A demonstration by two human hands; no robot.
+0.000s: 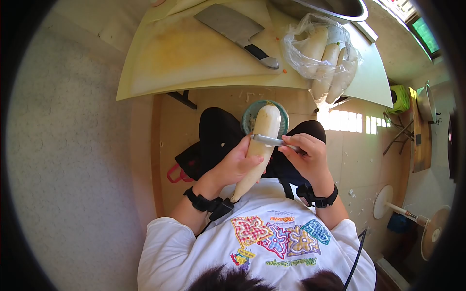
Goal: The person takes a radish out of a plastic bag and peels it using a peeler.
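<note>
My left hand [240,164] is wrapped round the lower half of a long white radish [266,121], which is held tilted above my lap. In my right hand [308,154] a grey peeler [268,140] is gripped by its handle. Its head lies across the middle of the radish, touching the skin. Below the radish's top end, between my knees, stands a green basket [246,115], partly hidden by the radish. Whether the basket holds peelings is hard to make out.
On the table ahead lie a cleaver [233,31] on a cutting board [170,53] and a clear plastic bag [297,58] with several radishes. A metal basin [357,12] stands behind. At right are a fan [407,213] and a folding stool [401,128].
</note>
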